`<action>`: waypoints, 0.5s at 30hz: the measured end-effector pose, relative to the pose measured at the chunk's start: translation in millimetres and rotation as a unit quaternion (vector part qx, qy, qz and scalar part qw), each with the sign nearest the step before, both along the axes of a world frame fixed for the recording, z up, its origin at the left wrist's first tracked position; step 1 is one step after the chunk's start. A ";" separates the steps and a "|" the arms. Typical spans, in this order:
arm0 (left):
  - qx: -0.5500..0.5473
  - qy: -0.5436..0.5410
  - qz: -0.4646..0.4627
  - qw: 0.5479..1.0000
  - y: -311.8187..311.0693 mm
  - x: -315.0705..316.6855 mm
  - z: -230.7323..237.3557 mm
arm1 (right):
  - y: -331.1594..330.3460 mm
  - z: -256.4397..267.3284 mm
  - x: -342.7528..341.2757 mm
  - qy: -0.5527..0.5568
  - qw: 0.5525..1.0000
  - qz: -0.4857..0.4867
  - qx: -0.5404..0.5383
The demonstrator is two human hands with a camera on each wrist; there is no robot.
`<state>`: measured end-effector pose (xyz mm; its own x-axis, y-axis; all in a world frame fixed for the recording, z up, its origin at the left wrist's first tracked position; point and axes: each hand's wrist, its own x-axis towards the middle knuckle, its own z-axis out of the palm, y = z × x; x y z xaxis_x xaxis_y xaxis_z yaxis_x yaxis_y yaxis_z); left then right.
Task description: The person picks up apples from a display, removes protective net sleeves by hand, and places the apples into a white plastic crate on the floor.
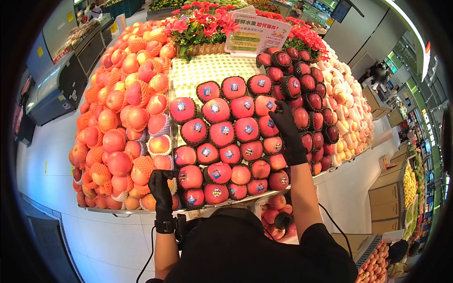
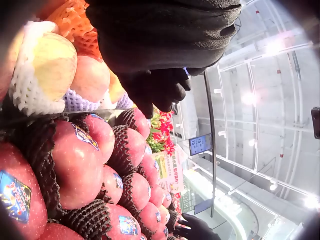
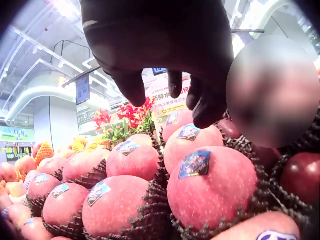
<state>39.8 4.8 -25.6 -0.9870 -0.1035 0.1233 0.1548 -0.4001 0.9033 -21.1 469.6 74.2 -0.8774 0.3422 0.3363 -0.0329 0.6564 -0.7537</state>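
Both hands wear black gloves. My right hand (image 1: 289, 134) reaches over the right side of a block of red apples (image 1: 222, 134) with blue stickers and black foam nets. In the right wrist view its fingers hang apart, with fingertips right at the top of a stickered apple (image 3: 189, 146). My left hand (image 1: 161, 191) is at the front left of the block, its fingers loosely bent and nothing held. Beside it are stickered apples (image 2: 76, 165) and paler apples (image 2: 54, 67) in white and orange nets.
Orange-netted apples (image 1: 115, 141) are heaped on the left. Dark red apples (image 1: 302, 125) and pale fruit (image 1: 349, 108) fill the right. A checked cloth (image 1: 193, 70) lies behind the block, with red flowers (image 1: 203, 26) and a sign (image 1: 255, 35) at the back. An apple box (image 1: 276, 214) stands below.
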 end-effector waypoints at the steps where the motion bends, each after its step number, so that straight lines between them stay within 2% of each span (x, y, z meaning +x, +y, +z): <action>1: 0.023 -0.016 0.003 1.000 1.9 2.6 0.9 | 7.0 -5.8 -13.5 0.017 0.998 0.005 0.062; 2: 0.023 -0.017 0.006 1.000 3.5 4.8 3.1 | 9.3 -5.2 -24.2 0.033 0.992 0.010 0.124; 5: 0.011 -0.017 0.016 1.000 6.0 11.5 10.7 | 16.3 -0.5 -53.7 0.036 0.976 -0.011 0.214; 8: -0.003 -0.020 0.026 0.999 8.6 18.6 15.4 | 18.2 6.2 -84.3 -0.003 0.963 -0.028 0.269; 11: 0.017 -0.021 0.036 0.999 14.7 25.0 17.8 | -3.4 32.2 -97.7 -0.131 0.942 -0.085 0.296; 15: -0.016 -0.012 0.042 0.999 10.3 30.9 7.7 | -14.6 48.6 -122.1 -0.236 0.900 -0.120 0.346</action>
